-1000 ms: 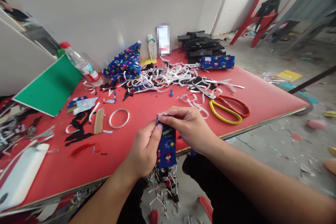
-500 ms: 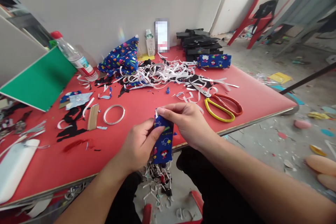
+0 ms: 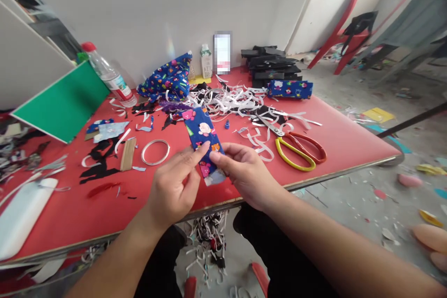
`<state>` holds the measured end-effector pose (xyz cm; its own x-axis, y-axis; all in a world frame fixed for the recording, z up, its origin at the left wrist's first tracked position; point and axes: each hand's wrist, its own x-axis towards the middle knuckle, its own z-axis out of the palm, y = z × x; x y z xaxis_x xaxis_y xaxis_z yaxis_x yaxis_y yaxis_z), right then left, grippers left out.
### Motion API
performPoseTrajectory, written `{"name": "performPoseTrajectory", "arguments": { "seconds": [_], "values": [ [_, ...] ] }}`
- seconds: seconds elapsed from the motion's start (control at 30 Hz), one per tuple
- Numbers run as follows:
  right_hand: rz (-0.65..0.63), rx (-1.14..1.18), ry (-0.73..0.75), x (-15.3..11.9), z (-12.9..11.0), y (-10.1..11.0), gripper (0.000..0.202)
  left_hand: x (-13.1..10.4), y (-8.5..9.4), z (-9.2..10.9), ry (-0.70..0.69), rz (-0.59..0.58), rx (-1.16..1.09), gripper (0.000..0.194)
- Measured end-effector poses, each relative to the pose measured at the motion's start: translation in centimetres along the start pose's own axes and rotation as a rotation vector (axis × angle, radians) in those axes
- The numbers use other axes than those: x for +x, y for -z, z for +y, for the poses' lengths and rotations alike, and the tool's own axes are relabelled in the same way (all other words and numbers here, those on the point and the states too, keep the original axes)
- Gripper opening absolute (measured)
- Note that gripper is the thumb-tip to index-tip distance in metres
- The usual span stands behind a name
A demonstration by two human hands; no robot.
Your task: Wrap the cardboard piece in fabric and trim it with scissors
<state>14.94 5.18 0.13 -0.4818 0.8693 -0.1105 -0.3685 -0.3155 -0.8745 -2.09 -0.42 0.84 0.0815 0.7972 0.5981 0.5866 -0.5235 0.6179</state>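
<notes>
A flat blue fabric piece [image 3: 203, 129] printed with cartoon animals is held tilted over the front edge of the red table. My right hand [image 3: 246, 170] pinches its lower right side, thumb on the front. On the left, my left hand [image 3: 176, 181] is closed at it, its index finger lying on the printed front; its other fingers are curled and partly hidden. Whitish material shows at the piece's lower end. To the right of my hands lie scissors [image 3: 296, 151] with one yellow and one red handle. A white ring [image 3: 155, 152] lies left of my hands.
White strip scraps [image 3: 230, 100] cover the table's middle, before a crumpled blue printed cloth [image 3: 167, 79]. A stack of black pieces [image 3: 272, 63] and a blue printed bundle [image 3: 289, 89] sit at back right. A bottle [image 3: 117, 86] and green board [image 3: 64, 102] stand left.
The blue fabric piece has been raised and turned; its far end now points up and away over the table. My left index finger has straightened onto it. The view has shifted slightly.
</notes>
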Motion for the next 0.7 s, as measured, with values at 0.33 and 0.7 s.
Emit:
{"name": "performPoseTrajectory", "arguments": {
  "seconds": [0.33,0.7],
  "values": [
    [-0.004,-0.311,0.048,-0.4,0.9,0.1,0.037,2.0,-0.9,-0.1,0.736,0.314,-0.875,0.026],
    [0.129,-0.989,0.587,-1.1,1.3,-0.6,0.019,0.3,-3.1,0.9,0.680,0.137,-0.868,0.033]
  ]
}}
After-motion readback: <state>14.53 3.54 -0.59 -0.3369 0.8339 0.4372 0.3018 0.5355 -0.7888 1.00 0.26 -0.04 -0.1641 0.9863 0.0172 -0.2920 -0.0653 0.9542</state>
